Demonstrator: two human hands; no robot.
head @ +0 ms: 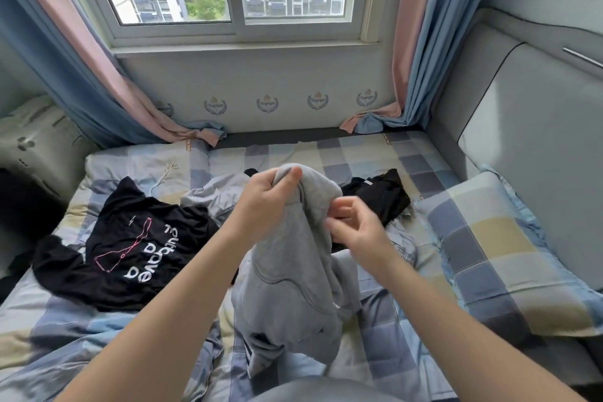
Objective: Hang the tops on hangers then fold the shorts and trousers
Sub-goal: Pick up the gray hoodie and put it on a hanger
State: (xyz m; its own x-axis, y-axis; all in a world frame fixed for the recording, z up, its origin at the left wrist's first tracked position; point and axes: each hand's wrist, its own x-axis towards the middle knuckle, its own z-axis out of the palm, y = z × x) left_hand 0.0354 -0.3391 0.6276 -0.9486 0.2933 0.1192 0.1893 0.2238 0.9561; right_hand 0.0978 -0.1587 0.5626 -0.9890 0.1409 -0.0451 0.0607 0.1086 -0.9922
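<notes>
A grey sweat garment (293, 287) hangs in front of me above the bed. My left hand (267, 196) grips its top edge, thumb over the bunched cloth. My right hand (354, 225) pinches the fabric at the garment's right side, fingers curled into it. A black T-shirt (130, 245) with white lettering and a pink line drawing lies spread on the bed to the left. Another black garment (381, 196) lies crumpled behind my right hand. A pale grey garment (212, 196) lies bunched behind my left wrist. No hanger is in view.
The bed has a checked blue, grey and yellow cover (375, 153). A matching pillow (502, 248) lies at the right, by the padded headboard (528, 127). Curtains (98, 75) flank the window, and a dark object (23, 202) stands at the left edge.
</notes>
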